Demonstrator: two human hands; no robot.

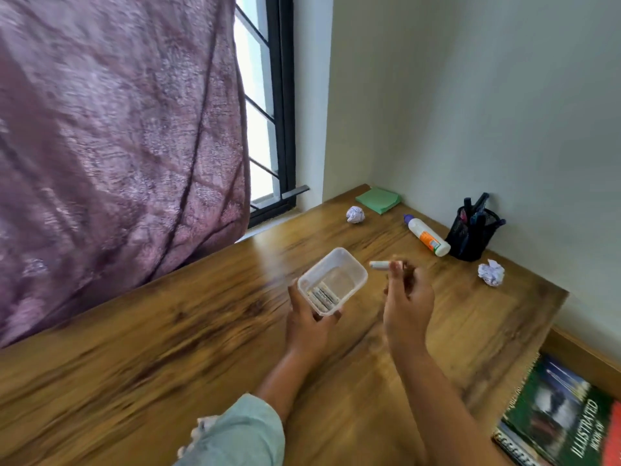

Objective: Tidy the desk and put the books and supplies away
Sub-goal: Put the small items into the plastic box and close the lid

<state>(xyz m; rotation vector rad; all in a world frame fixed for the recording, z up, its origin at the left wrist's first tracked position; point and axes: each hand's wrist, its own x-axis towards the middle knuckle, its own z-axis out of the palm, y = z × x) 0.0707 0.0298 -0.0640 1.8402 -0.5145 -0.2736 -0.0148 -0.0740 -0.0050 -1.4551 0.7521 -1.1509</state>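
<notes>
Spillage looked the likeliest trouble. The tub [353,260] was up off the desk [168,348], above its middle, tipped a little toward the person, with a few short sticks [323,297] lying loose at its near end. Only the left hand [309,326] carried it, gripping that near end from below, thumb up one side and fingers curled under the other. A knock from the other hand, or a bit more tilt, could have tipped the sticks out over the near rim, I thought.

The right hand [408,301] was just beside the tub's right side, pinching one pale stick [379,264] by its end between thumb and fingertips [395,269]; the rest of those fingers were loosely bent, not spread. With so light a hold, the stick could have slipped or hit the rim and rolled across the desk. I couldn't tell whether it was chalk or crayon.

Plenty remained out. The glue [426,235] lay on its side near the wall edge, touching the pen pot [472,237]. A green pad [378,200] sat in the far corner with a paper ball [355,214] near it, and a second ball [491,272] lay toward the right corner. Books [564,418] lay below the desk's right edge.
</notes>
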